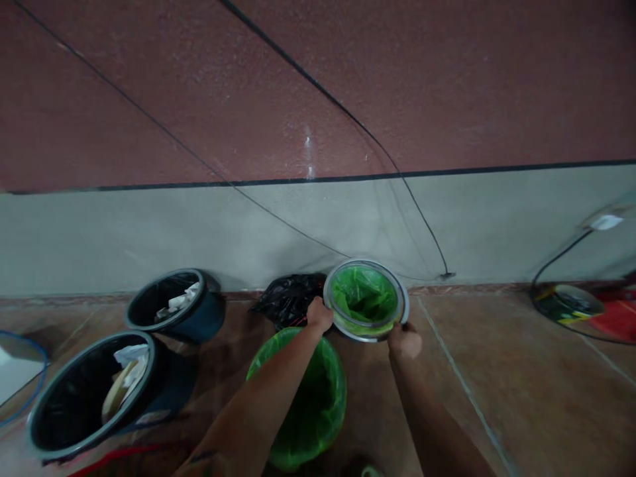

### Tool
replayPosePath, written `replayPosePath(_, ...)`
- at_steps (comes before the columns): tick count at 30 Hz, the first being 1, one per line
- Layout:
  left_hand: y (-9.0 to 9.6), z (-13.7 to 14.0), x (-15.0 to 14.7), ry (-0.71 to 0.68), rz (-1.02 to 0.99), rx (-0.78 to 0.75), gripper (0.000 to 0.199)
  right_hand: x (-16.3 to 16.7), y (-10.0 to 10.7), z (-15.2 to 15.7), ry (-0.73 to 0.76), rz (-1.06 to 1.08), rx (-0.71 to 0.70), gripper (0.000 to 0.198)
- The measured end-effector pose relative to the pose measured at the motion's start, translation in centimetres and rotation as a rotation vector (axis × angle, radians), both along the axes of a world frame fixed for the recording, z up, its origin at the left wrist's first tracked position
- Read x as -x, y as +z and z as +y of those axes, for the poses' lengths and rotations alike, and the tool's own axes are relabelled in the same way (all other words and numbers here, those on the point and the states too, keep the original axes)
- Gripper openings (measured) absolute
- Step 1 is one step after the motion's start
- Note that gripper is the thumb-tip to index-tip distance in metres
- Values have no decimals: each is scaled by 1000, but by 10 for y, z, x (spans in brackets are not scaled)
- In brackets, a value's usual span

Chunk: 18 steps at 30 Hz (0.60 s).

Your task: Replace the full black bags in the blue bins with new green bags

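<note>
My left hand (319,315) grips the left side of the grey rim of a small trash bin (405,301). On the lower right of that same rim, my right hand (405,340) is closed. A green plastic bag (365,288) lines the bin's inside. Under my left forearm stands a second trash bin (325,411) with a green bag folded over its rim, partly hidden by the arm. A black plastic bag (285,298) lies just left of my left hand, against the wall.
Two dark blue bins (171,377) (211,311) with black liners and papers stand at left. A blue-rimmed container (46,371) is at the far left edge. Cables (348,112) run down the wall. At right lie a black cable (546,262) and a red object (616,315) on the tiles.
</note>
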<state>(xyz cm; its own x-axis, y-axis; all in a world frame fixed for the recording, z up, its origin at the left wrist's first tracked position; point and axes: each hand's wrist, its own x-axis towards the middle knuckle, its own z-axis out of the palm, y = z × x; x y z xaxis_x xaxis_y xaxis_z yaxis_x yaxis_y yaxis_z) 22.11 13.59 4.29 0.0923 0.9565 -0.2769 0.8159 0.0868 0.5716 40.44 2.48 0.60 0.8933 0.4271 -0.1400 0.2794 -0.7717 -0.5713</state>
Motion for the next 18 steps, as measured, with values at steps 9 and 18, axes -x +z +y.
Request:
replayPosePath(9,21,-98,136,141,-71,18,9,111,42,-62,137,130,-195,50)
replayPosePath(18,14,-184,213,239,70,102,20,174,23,-112,514,-27,107,47)
